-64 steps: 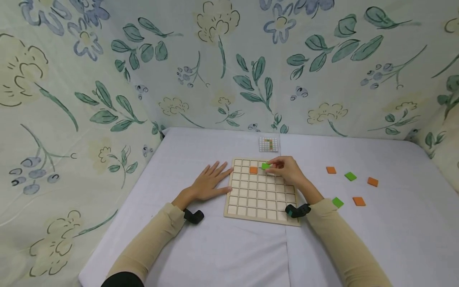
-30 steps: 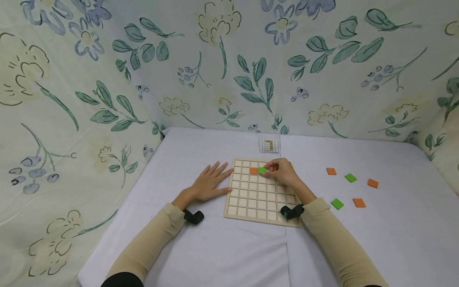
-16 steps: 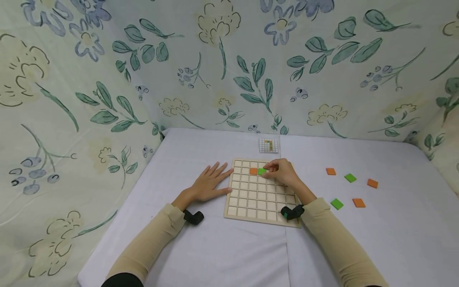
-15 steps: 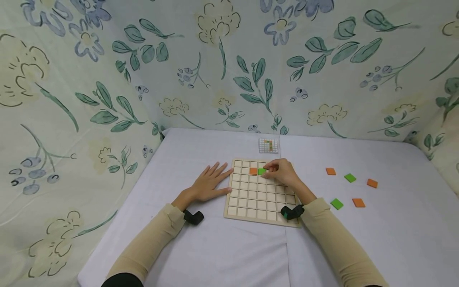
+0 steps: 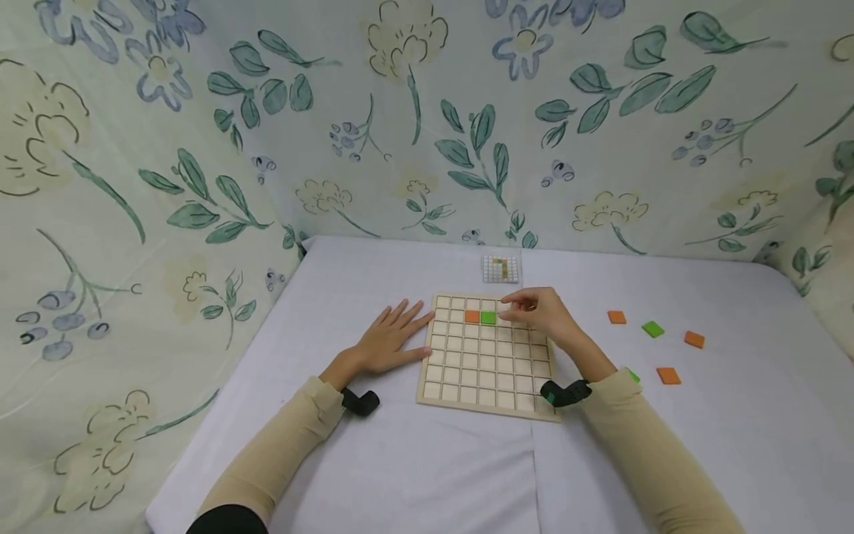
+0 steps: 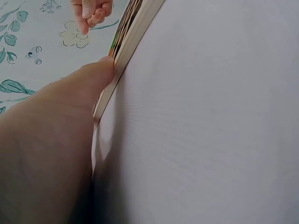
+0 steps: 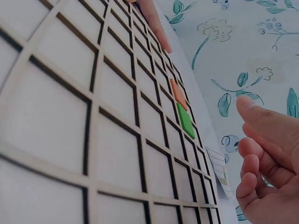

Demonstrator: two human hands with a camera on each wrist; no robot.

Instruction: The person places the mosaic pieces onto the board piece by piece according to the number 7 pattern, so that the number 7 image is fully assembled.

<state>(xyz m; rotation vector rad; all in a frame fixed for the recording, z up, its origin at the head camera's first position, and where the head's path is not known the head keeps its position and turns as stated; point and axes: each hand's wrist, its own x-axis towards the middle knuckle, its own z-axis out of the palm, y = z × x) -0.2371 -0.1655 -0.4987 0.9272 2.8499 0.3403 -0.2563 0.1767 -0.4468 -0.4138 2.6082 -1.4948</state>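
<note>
Grid board, one: pale, divided into square cells, flat on the white-covered counter between the hands; its central place probably keeps it within reach of both.

Left hand, one: fingers spread and flat, gripping nothing, touching the board's left edge, presumably to steady it.

Right hand, one: holding nothing, over the board's far right part, fingers loosely bent and thumb apart from the index; just beside the green tile, apparently clear of it.

Tiles on the board, two: one orange tile and one green tile, side by side in the second row from the far edge, third and fourth cells from the left. The cell walls likely keep them aligned.

Loose tiles, five, right of the board: three orange pieces and two green pieces, one green partly behind the right sleeve. They lie apart, which should ease picking up singly.

Printed card, one: gridded, with coloured squares, beyond the board, probably for easy viewing.
</note>
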